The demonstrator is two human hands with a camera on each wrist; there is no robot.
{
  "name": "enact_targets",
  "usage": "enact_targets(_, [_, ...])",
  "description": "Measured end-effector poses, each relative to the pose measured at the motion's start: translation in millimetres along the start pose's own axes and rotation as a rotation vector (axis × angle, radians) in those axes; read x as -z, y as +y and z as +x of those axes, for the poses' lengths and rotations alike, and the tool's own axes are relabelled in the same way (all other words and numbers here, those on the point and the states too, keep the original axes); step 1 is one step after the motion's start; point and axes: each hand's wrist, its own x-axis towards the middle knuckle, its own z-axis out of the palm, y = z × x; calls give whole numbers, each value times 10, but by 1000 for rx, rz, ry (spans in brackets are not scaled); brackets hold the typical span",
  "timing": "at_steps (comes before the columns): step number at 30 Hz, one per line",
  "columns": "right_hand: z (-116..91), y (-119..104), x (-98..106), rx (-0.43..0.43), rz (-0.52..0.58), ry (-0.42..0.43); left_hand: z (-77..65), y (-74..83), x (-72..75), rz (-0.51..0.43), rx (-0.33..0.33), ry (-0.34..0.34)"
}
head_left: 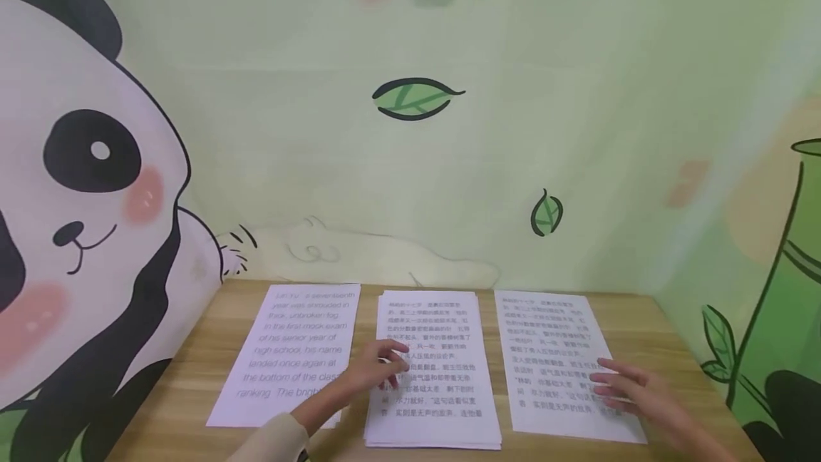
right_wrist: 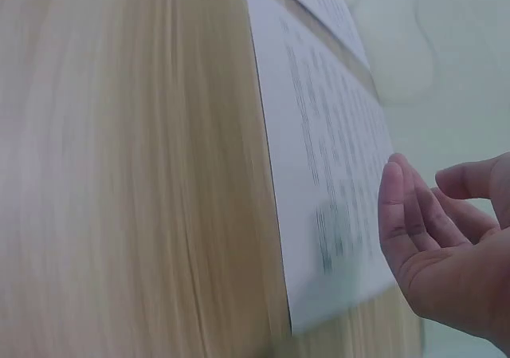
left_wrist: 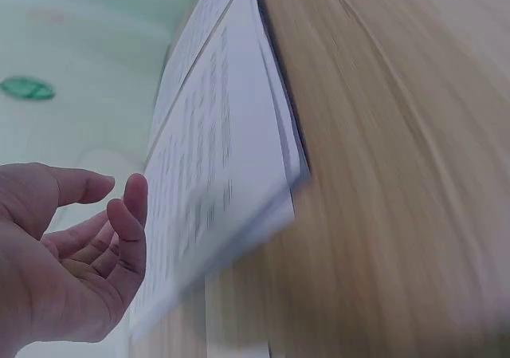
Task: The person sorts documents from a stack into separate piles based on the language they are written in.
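Note:
Three groups of printed paper lie side by side on a wooden table. My left hand (head_left: 378, 368) hovers over the left edge of the middle paper stack (head_left: 436, 405), its fingers loosely bent and holding nothing. That stack shows Chinese text and slightly uneven sheet edges. Over the lower right part of the right-hand sheet (head_left: 545, 348), also in Chinese, is my right hand (head_left: 641, 394) with fingers spread loosely and nothing in them. English text covers the left-hand paper (head_left: 288, 355), partly hidden by my left forearm. In the left wrist view my thumb and fingers (left_wrist: 131, 238) stand apart.
The wooden table (head_left: 173, 405) ends at a green backdrop (head_left: 449, 184) printed with leaves. A large panda drawing (head_left: 96, 162) fills its left side, and green bamboo (head_left: 782, 291) is drawn at the right. Strips of bare wood separate the papers.

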Motion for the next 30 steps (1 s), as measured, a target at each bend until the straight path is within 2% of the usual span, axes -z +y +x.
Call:
enact_targets(2, [-1, -33, -116, 13, 1, -29, -89, -45, 135, -14, 27, 24])
enact_targets(6, [-3, -97, -302, 93, 0, -151, -266, -127, 364, -10, 51, 48])
enact_targets(9, [0, -152, -417, 141, -3, -229, -370, -179, 480, 7, 51, 33])
enact_targets(13, [32, -236, -577, 139, -9, -262, -444, -227, 573, 32, 68, 7])
enact_targets(18, [101, -316, -756, 126, -17, -301, -460, -259, 602, 34, 74, -11])
enact_targets(24, [188, -357, -910, 133, -13, -350, -402, -300, 546, 29, 74, -46])
enact_targets(30, [259, -353, -1095, 145, 24, -429, -377, -295, 497, 62, 132, -57])
